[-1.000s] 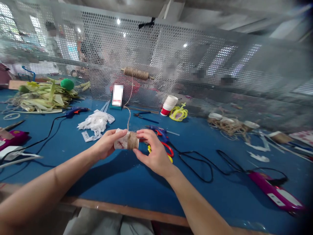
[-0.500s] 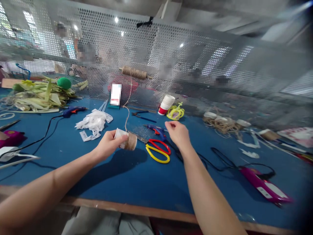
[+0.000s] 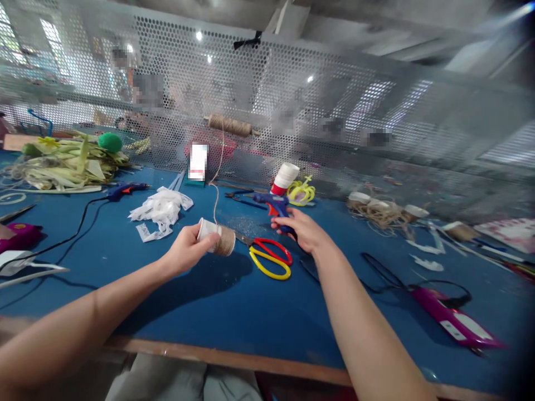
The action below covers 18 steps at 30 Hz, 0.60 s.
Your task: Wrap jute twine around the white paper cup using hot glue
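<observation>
My left hand (image 3: 190,248) grips a white paper cup (image 3: 207,228) tilted on its side, its far part wrapped in brown twine (image 3: 225,241). A strand runs from the cup up to a twine spool (image 3: 230,125) on the mesh panel. My right hand (image 3: 304,228) is closed round the handle of a blue glue gun (image 3: 271,201), held above the table with its nozzle toward the left. Between my hands lie scissors (image 3: 271,259) with one red and one yellow handle, their blades partly behind the cup.
White lace strips (image 3: 161,209) lie left of the cup. A phone (image 3: 198,162) stands at the panel, near a stack of paper cups (image 3: 286,176) and pliers (image 3: 240,197). Another glue gun (image 3: 125,189) rests at left, corn husks (image 3: 71,167) behind it. A purple power strip (image 3: 455,317) lies right.
My right hand has taken hold of the glue gun and lifted it off the table. My left hand and the cup have hardly moved.
</observation>
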Each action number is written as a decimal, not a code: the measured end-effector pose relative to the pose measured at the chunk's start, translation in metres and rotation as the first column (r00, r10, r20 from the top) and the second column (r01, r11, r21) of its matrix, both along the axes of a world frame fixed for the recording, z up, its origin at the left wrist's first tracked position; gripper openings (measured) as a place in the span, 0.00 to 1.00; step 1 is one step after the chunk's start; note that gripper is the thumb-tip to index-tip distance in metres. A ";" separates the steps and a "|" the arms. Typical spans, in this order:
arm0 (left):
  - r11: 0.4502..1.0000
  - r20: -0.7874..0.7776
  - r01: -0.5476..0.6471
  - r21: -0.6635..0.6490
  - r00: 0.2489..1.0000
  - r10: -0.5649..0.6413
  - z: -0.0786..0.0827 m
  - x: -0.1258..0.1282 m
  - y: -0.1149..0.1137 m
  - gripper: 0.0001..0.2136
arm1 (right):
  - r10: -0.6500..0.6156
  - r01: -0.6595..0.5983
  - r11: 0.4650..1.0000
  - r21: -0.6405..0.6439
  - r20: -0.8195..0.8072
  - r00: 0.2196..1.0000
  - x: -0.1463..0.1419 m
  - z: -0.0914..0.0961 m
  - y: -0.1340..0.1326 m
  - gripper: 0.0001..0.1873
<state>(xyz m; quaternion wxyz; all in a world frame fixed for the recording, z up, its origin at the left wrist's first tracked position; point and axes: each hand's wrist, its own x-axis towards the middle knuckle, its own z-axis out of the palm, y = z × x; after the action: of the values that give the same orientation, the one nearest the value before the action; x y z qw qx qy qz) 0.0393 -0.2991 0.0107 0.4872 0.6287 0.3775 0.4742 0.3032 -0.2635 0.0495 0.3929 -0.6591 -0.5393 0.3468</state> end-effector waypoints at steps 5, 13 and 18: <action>0.979 -0.187 0.045 0.197 0.982 -0.008 -0.006 -0.003 -0.001 0.11 | 0.199 -0.181 0.979 0.095 -0.228 0.953 -0.020 0.018 -0.041 0.14; 0.885 -0.319 0.071 0.459 0.943 0.090 -0.012 -0.007 0.007 0.09 | 0.324 -0.326 0.942 0.078 0.031 0.945 -0.058 0.018 -0.079 0.13; 0.837 -0.341 0.094 0.539 0.933 0.114 -0.011 -0.010 0.012 0.09 | 0.314 -0.323 0.944 0.062 0.124 0.941 -0.059 0.019 -0.082 0.14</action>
<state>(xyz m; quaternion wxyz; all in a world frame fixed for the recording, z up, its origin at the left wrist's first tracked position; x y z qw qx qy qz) 0.0290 -0.2872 -0.0003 0.2075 0.8151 0.3123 0.4416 0.2447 -0.3459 0.0683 0.3271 -0.5651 -0.6739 0.3458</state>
